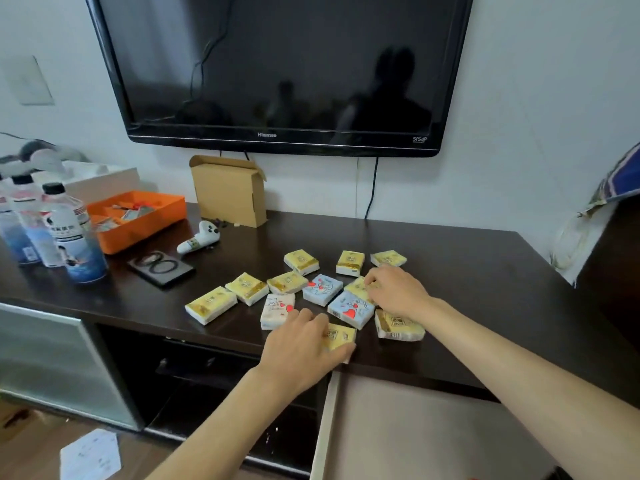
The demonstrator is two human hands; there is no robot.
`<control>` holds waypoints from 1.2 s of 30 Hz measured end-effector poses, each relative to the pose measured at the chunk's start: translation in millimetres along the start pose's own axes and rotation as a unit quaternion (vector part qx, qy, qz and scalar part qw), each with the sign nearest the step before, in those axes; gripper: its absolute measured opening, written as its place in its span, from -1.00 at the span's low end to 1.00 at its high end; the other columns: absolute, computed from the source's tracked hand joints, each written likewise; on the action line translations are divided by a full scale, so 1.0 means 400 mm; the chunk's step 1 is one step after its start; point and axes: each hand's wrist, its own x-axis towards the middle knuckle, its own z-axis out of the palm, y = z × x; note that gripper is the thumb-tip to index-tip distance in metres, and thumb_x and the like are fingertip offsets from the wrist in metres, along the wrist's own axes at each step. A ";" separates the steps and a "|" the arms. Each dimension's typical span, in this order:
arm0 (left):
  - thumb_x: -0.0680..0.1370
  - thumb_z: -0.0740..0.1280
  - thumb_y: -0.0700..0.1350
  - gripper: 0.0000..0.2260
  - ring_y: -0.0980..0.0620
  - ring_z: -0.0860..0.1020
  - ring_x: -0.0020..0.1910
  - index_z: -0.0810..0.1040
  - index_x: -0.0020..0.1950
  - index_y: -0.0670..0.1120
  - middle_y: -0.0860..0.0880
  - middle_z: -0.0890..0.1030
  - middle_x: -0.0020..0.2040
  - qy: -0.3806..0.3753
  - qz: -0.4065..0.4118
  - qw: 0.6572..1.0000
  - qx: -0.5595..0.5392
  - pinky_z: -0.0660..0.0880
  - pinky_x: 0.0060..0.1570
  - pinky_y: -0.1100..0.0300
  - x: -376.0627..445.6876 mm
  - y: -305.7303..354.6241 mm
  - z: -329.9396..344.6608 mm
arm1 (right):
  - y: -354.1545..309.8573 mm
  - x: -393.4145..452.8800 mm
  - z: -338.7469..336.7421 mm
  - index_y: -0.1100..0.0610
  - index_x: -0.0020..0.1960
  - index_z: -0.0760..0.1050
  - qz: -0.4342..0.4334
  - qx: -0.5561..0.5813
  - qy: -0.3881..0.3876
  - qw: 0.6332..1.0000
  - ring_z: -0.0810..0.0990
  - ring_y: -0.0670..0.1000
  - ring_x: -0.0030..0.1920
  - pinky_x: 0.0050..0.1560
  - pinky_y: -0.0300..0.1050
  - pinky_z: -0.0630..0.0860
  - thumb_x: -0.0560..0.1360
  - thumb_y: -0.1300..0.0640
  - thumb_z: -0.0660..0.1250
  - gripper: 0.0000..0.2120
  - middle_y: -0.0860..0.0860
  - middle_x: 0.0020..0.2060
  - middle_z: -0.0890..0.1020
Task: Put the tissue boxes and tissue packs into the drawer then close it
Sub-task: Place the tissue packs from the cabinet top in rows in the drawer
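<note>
Several small tissue packs lie scattered on the dark cabinet top [467, 265], most yellow, such as one at the far left [211, 304], two blue [322, 289], one pink and white [277, 308]. My left hand [301, 348] closes around a yellow pack [341, 336] at the front edge. My right hand [398, 292] rests on another yellow pack [358, 287] in the middle, fingers curled over it. The drawer [415, 431] stands pulled open below, pale inside and holding nothing visible.
A wall TV [277, 71] hangs above. An open cardboard box [228, 190], an orange tray [138, 216], several bottles [69, 233], a white controller [201, 237] and a black pad [161, 266] occupy the left. A glass cabinet door [52, 362] is at lower left.
</note>
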 end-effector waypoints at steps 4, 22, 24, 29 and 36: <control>0.40 0.20 0.48 -0.42 0.02 0.48 0.04 0.47 0.12 0.03 0.04 0.55 0.02 0.001 0.004 1.000 0.030 0.35 -0.24 0.15 0.019 0.031 0.006 | -0.007 0.024 0.019 0.04 0.14 0.59 0.011 -0.035 -0.025 0.999 0.55 0.02 0.11 0.06 0.11 0.57 0.59 -0.05 0.34 -0.78 -0.01 0.14 0.60; 0.41 0.29 0.41 -0.39 0.00 0.49 0.14 0.43 0.29 0.03 0.00 0.54 0.13 -0.033 -0.019 0.998 0.047 0.54 -0.05 0.10 -0.012 0.068 -0.017 | 0.040 -0.113 -0.092 -0.10 0.20 0.44 0.021 0.113 0.159 0.981 0.58 0.00 0.08 -0.02 0.06 0.56 0.35 -0.09 0.53 -0.51 -0.14 0.16 0.56; 0.43 0.28 0.38 -0.43 -0.03 0.50 0.13 0.46 0.25 0.00 -0.02 0.55 0.12 -0.023 -0.019 0.999 0.044 0.53 -0.05 0.10 -0.010 0.082 -0.026 | 0.093 -0.178 -0.107 -0.09 0.22 0.44 0.047 0.153 0.152 0.975 0.57 -0.04 0.10 0.02 0.04 0.56 0.36 -0.09 0.51 -0.52 -0.14 0.16 0.57; 0.43 0.29 0.30 -0.52 -0.02 0.46 0.16 0.48 0.18 -0.01 0.00 0.46 0.18 0.008 -0.001 1.000 0.000 0.50 -0.04 0.10 -0.009 0.144 -0.049 | 0.245 -0.356 -0.104 -0.10 0.34 0.39 0.126 0.080 0.130 0.980 0.58 0.10 0.14 0.03 0.07 0.51 0.47 -0.09 0.42 -0.52 -0.08 0.31 0.47; 0.46 0.23 0.29 -0.59 -0.10 0.56 0.04 0.48 0.10 0.01 0.01 0.49 0.11 0.032 0.092 0.995 -0.005 0.43 -0.19 0.06 0.026 0.386 -0.011 | 0.354 -0.483 -0.110 -0.09 0.28 0.48 0.149 -0.030 0.092 0.984 0.56 0.03 -0.02 -0.11 -0.03 0.38 0.64 -0.21 0.19 -0.69 -0.10 0.30 0.47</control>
